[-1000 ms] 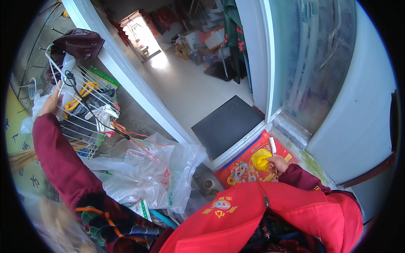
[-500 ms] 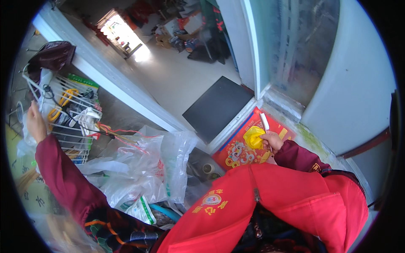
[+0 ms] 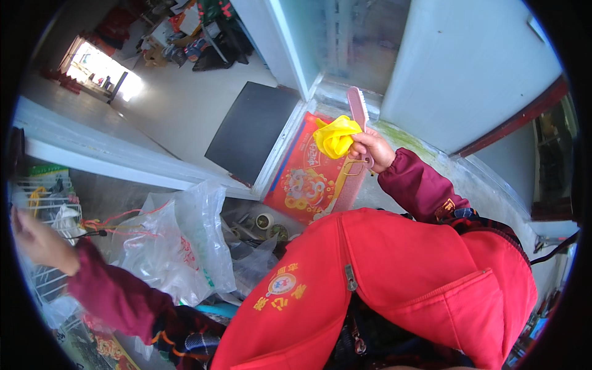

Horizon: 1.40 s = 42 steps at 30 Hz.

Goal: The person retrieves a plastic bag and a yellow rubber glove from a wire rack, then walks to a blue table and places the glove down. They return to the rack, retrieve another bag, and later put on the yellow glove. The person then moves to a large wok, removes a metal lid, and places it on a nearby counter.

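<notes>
My right hand (image 3: pixel 376 148) is closed round a pink brush (image 3: pixel 357 110) with white bristles and a crumpled yellow piece of thin, shiny material (image 3: pixel 336 137). Whether that is a bag or a cloth I cannot make out. A thin yellowish loop (image 3: pixel 353 168) hangs below the fingers. Both held things are above a red printed mat (image 3: pixel 308 179) at the doorway. At the far left, my left hand (image 3: pixel 42 243) is beside a white wire rack (image 3: pixel 46 200) holding bags and small items. Its fingers are smeared by motion and close to the picture's rim.
Clear plastic bags (image 3: pixel 166 246) lie in a heap right of the rack. A small round pot (image 3: pixel 264 221) stands near the door frame (image 3: pixel 135 166). Beyond the sill is a dark mat (image 3: pixel 253 132) on a pale floor. A pale door panel (image 3: pixel 462 68) stands at right.
The view has swung to the right. My right hand has lifted the yellow material and the brush, and the brush now stands more upright. My left hand remains by the rack, now blurred.
</notes>
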### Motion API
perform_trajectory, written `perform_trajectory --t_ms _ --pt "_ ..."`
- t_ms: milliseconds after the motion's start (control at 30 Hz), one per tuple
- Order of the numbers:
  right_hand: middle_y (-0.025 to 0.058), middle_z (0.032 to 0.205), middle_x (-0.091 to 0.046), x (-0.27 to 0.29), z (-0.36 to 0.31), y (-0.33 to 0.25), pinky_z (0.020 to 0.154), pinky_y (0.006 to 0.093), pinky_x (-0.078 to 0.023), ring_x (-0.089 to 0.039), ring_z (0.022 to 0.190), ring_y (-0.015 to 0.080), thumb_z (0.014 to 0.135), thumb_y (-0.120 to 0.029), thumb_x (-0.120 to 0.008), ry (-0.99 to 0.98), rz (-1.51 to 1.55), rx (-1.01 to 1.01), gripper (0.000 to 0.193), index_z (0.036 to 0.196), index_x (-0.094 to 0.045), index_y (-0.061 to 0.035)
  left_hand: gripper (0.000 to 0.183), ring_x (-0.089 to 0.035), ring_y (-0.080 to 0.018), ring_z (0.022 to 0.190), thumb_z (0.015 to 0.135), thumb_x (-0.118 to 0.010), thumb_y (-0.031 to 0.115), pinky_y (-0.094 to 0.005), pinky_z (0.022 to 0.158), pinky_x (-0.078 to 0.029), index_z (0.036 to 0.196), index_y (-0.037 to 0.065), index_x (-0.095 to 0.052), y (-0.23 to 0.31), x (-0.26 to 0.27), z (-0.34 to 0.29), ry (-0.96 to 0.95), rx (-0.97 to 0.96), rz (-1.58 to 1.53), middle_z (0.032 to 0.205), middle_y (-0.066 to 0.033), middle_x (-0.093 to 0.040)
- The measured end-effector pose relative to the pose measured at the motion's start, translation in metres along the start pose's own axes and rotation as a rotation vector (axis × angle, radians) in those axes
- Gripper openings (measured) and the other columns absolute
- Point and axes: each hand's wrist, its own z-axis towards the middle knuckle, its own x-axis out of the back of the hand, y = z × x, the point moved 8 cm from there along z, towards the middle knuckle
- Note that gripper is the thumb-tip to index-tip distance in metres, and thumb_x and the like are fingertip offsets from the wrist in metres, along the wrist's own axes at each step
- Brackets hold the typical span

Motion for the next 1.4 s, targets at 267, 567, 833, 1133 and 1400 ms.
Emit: perform_trajectory --t_ms 267,567,833,1133,1400 --pt "-0.002 0.053 -0.043 0.036 -0.064 -0.036 0.055 0.0238 -0.039 -0.043 0.052 0.0095 0.087 -0.019 -0.047 -0.007 0.088 0.106 0.014 0.083 -0.052 -0.0073 0.014 -0.052 -0.013 0.092 0.085 -0.051 0.005 -0.0261 0.083 -0.041 0.098 0.004 -0.056 0.322 -0.155 -0.296 -1.242 0.626 -1.158 0.099 -0.0047 -0.055" --pt "-0.0047 0.053 -0.04 0.159 -0.184 -0.083 0.04 0.0205 -0.025 -0.032 0.043 0.0034 0.088 -0.02 -0.051 0.243 -0.027 0.155 0.014 0.079 -0.054 -0.0096 0.061 -0.041 -0.0153 0.114 0.083 -0.058 0.016 -0.0303 0.093 -0.037 0.132 0.005 -0.024 0.624 -0.082 -0.408 -1.741 0.947 -2.071 0.125 -0.0061 -0.041" --pt "-0.0054 0.053 -0.038 0.246 -0.281 -0.121 0.038 0.0209 -0.022 -0.029 0.043 0.0031 0.088 -0.023 -0.055 0.473 -0.091 0.127 0.015 0.081 -0.055 -0.0102 0.044 -0.05 -0.0157 0.105 0.082 -0.054 0.0 -0.0307 0.091 -0.04 0.123 0.003 -0.038 0.754 -0.067 -0.442 -1.667 1.087 -2.045 0.114 -0.0059 -0.05" --pt "-0.005 0.054 -0.038 0.293 -0.312 -0.123 0.041 0.0205 -0.025 -0.031 0.045 0.0032 0.086 -0.019 -0.057 0.621 0.041 0.184 0.01 0.085 -0.054 -0.0093 0.026 -0.052 -0.02 0.103 0.09 -0.043 0.007 -0.0359 0.089 -0.042 0.116 0.005 -0.043 0.812 -0.085 -0.481 -1.916 1.309 -2.046 0.112 -0.0081 -0.052" --pt "-0.005 0.058 -0.04 0.316 -0.334 -0.138 0.038 0.0206 -0.022 -0.032 0.044 0.0035 0.081 -0.021 -0.063 0.924 0.113 0.304 0.031 0.107 -0.048 -0.0119 0.021 -0.055 -0.0152 0.095 0.092 -0.043 0.013 -0.0301 0.083 -0.043 0.108 0.0 -0.048 0.871 -0.086 -0.493 -2.385 0.974 -1.939 0.104 -0.0077 -0.056"
